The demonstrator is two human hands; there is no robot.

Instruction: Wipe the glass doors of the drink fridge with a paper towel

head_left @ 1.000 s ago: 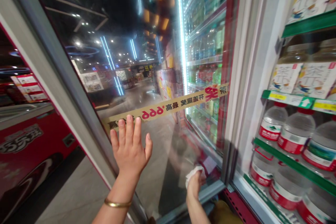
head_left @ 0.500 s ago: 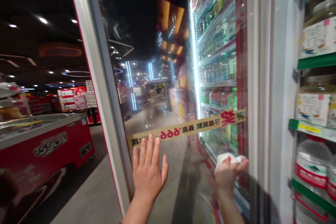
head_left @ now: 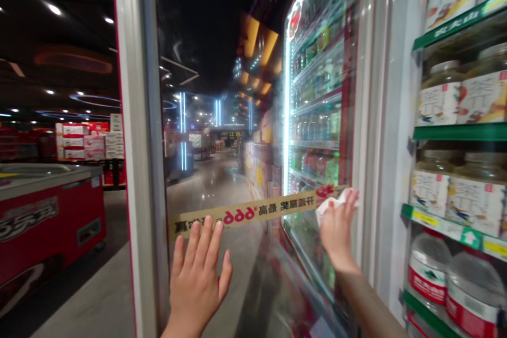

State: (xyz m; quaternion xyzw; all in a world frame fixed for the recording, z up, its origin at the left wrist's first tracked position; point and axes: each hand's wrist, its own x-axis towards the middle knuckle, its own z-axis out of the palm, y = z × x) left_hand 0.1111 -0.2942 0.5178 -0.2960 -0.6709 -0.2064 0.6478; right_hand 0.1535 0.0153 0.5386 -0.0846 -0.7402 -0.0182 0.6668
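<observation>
Right hand (head_left: 337, 237) fingers closed narrow on white cloth (head_left: 328, 205), pressed to the glass door (head_left: 222, 116) of a drinks fridge, at the end of tan strip (head_left: 253, 214), seemingly for wiping. Left hand (head_left: 196, 288) fingers spread wide, flat on the same glass below the strip, seemingly steadying it. Door frame (head_left: 140, 116) just left of the left hand, water bottles (head_left: 430, 269) right of the right hand

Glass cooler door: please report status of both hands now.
Left hand open, flat on glass door. Right hand holding white tissue on glass, by gold sticker strip. Nothing in the way.
</observation>
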